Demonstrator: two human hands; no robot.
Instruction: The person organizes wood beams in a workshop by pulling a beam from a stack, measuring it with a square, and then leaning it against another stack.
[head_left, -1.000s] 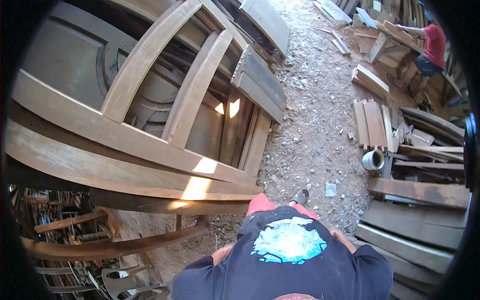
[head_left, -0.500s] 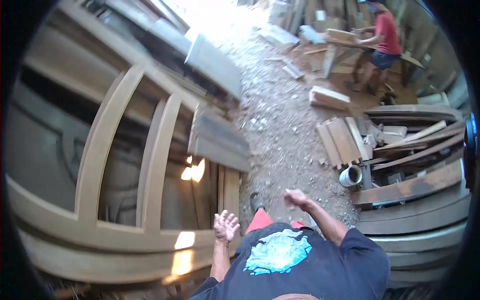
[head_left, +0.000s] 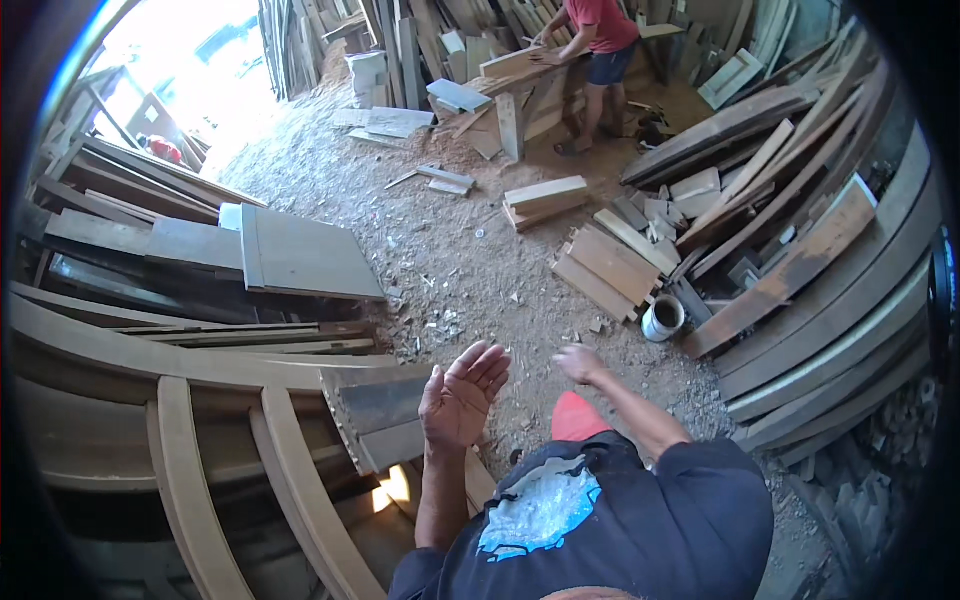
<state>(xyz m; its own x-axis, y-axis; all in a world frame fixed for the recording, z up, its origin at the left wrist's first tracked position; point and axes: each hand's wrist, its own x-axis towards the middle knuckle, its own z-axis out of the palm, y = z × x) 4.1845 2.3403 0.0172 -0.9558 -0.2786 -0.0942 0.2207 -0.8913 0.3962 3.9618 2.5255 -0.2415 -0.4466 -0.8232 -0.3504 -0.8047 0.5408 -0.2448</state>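
Note:
My left hand [head_left: 462,395] is raised in front of me, palm showing, its fingers stretched out and holding nothing. Beside it on the left is a short dark-topped board [head_left: 385,412], lying against a wooden frame [head_left: 190,490] with upright bars; a gap cannot be judged from this angle. To the right, my right hand [head_left: 578,364] hangs over the gravelly ground, fingers curled in, and nothing shows in them. It touches no object.
A co-worker in a red shirt [head_left: 600,25] stands at a wooden bench [head_left: 510,125] with hands on a plank. Planks [head_left: 608,272], a white bucket [head_left: 662,318] and stacked curved boards [head_left: 800,270] line the right. A pale panel [head_left: 310,255] juts out at left.
My view has swung left and up, bringing the bright opening into sight. My left hand has risen and turned. My right hand's fingers look more curled. I am farther from the frame's near end.

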